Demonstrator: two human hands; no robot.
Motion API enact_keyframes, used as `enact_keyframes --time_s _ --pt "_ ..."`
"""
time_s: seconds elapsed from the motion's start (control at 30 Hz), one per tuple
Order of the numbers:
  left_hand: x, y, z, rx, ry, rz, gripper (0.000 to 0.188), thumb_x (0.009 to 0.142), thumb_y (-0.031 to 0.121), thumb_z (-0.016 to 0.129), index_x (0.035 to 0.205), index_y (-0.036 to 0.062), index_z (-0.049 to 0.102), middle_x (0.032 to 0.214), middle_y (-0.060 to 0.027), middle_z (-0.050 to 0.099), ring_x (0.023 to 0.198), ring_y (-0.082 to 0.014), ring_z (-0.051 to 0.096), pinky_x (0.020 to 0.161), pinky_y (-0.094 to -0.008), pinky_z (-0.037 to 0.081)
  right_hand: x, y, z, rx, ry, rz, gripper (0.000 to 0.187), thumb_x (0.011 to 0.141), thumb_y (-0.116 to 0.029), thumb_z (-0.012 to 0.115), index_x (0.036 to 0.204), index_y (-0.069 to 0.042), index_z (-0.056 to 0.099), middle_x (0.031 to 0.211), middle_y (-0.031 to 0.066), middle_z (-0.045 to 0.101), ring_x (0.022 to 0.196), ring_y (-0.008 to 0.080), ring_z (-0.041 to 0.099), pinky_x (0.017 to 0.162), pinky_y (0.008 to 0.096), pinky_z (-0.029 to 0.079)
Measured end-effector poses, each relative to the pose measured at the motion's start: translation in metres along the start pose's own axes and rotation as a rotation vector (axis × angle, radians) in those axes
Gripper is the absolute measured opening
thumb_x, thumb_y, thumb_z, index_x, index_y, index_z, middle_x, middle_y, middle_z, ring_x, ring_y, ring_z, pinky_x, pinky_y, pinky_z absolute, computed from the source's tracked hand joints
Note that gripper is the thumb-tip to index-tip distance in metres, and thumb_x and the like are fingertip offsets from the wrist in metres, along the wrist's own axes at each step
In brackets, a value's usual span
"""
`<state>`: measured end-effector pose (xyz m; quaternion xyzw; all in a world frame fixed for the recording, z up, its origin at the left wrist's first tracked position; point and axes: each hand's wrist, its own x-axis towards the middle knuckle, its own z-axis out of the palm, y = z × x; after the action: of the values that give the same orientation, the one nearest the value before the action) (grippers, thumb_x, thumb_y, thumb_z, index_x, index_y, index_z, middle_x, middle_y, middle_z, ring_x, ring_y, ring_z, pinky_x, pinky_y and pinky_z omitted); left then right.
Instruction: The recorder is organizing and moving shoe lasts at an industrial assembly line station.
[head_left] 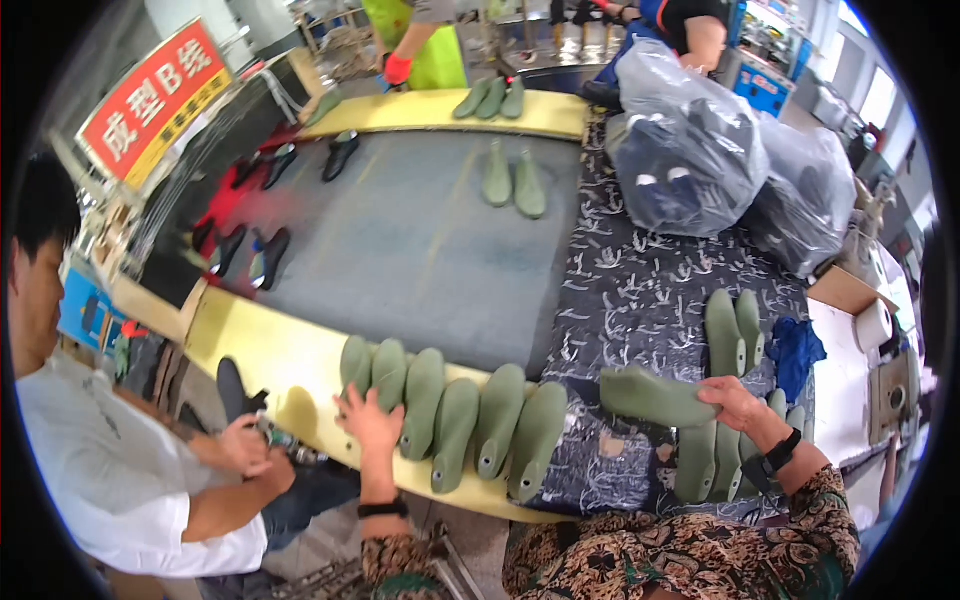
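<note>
My left hand [368, 420] rests with spread fingers on the leftmost green shoe lasts in a row of several [470, 420] lying side by side on the yellow edge [270, 350] of a grey conveyor belt [400, 250]. My right hand [735, 402] grips one green shoe last [650, 395], held sideways above a pile of more green lasts [735, 340] on a dark patterned cloth [640, 290].
A person in a white shirt [110, 470] sits at my left, handling a black shoe and a small tool. Black shoes [262, 255] and two green lasts [512, 178] ride the belt. Clear plastic bags [720, 160] stand at the right. Other workers stand at the far end.
</note>
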<state>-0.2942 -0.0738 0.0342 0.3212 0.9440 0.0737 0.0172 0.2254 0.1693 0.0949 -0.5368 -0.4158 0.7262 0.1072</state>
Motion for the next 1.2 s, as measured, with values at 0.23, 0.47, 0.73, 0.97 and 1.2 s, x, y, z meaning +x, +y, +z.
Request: enact_keyframes --time_s 0.23,0.47,0.73,0.97,1.2 --pt "-0.052 0.016 -0.005 -0.157 0.080 0.201 0.059 0.064 0.039 0.072 0.110 0.0056 0.056 0.137 -0.0262 0.028 0.125 -0.0517 0.022 0.089 -0.0671 0.025 0.067 -0.056 0.055 0.243 -0.048 -0.206 0.036 0.088 -0.011 0.054 0.113 0.013 0.047 0.109 0.0191 0.055 0.099 0.0291 0.057 0.083 0.0431 0.050" --pt "-0.059 0.018 0.012 -0.224 0.209 0.191 0.047 0.061 0.030 0.075 0.080 -0.0037 0.048 0.137 -0.0297 0.026 0.122 -0.0533 0.027 0.088 -0.0629 0.031 0.264 -0.137 0.113 0.530 -0.017 -0.465 0.031 0.089 -0.005 0.048 0.110 0.017 0.043 0.112 0.0231 0.051 0.103 0.0311 0.053 0.087 0.0463 0.050" --pt "-0.057 0.019 0.013 -0.217 0.236 0.218 0.046 0.068 0.031 0.071 0.083 -0.0067 0.050 0.136 -0.0312 0.028 0.119 -0.0520 0.030 0.095 -0.0595 0.028 0.279 -0.119 0.191 0.108 -0.343 -0.200 0.034 0.087 -0.007 0.056 0.112 0.013 0.044 0.096 0.0231 0.058 0.081 0.0297 0.064 0.072 0.0354 0.056" --pt "-0.032 0.006 0.017 -0.153 0.348 0.245 0.046 0.069 0.036 0.070 0.079 -0.0043 0.051 0.136 -0.0276 0.032 0.117 -0.0520 0.034 0.086 -0.0607 0.035 0.099 -0.096 0.094 -0.290 -0.304 -0.124 0.033 0.089 -0.015 0.056 0.113 0.007 0.050 0.095 0.0172 0.062 0.083 0.0223 0.064 0.067 0.0288 0.056" --pt "-0.028 -0.021 0.013 0.171 0.282 -0.056 0.056 0.073 0.035 0.068 0.109 -0.0016 0.047 0.140 -0.0224 0.027 0.124 -0.0455 0.031 0.090 -0.0575 0.032 -0.018 -0.053 0.023 -0.168 -0.125 -0.171 0.033 0.088 -0.019 0.057 0.109 0.005 0.050 0.093 0.0139 0.061 0.080 0.0201 0.063 0.066 0.0305 0.054"
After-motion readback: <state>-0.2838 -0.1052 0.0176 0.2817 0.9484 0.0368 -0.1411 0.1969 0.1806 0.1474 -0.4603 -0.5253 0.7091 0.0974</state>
